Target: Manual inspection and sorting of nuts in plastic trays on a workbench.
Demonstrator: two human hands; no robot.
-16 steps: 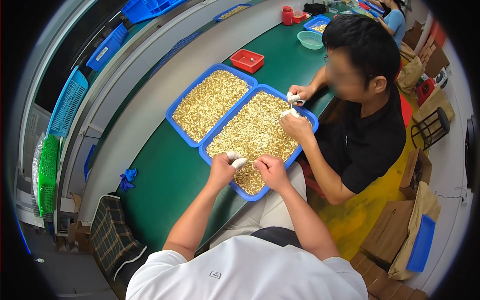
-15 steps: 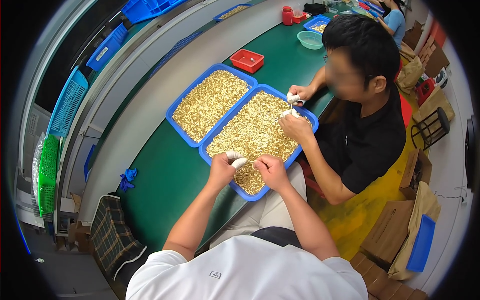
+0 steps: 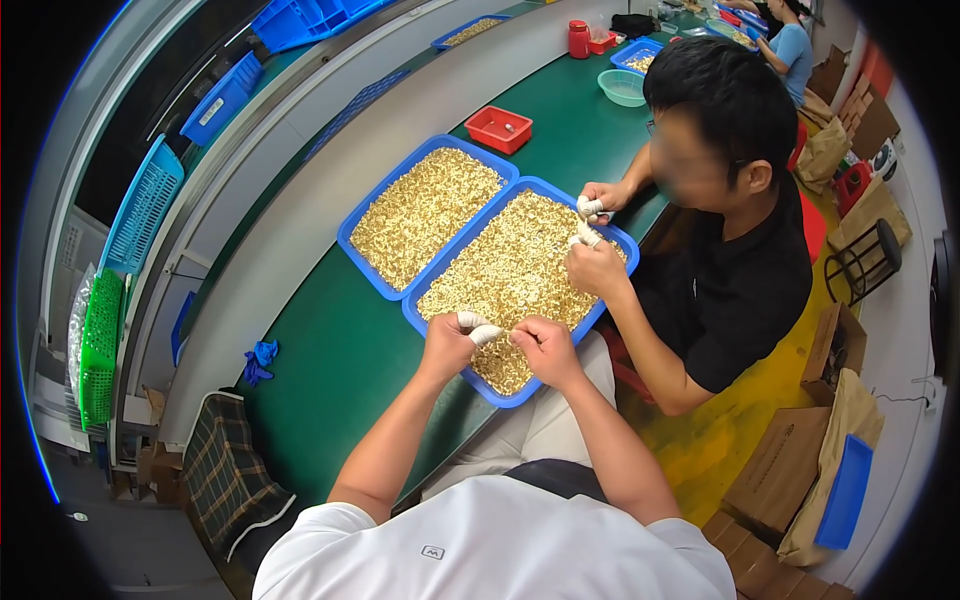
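My left hand [image 3: 446, 348], with white covers on its thumb and forefinger, is closed in a pinch over the near end of a blue tray [image 3: 508, 401]. Facing it, my bare-fingered right hand [image 3: 549, 352] is pinched too, its fingertips almost meeting the left ones. Something tiny seems to be between the fingertips, too small to make out. Beneath both hands, small gold-coloured pieces [image 3: 525, 260] fill the tray. A second blue tray [image 3: 345, 240] of similar pieces stands against its far left side.
At my right, a co-worker's hands [image 3: 597, 255], with white-covered fingertips, work over the same tray. Beyond stand a red bin [image 3: 499, 130] and a pale green basket [image 3: 622, 88]. A blue glove [image 3: 259, 362] lies on the green table [image 3: 320, 380] at left.
My left fingertips have come closer to the right ones, narrowing the gap. The co-worker's fingers have shifted slightly. The whole view has moved a little.
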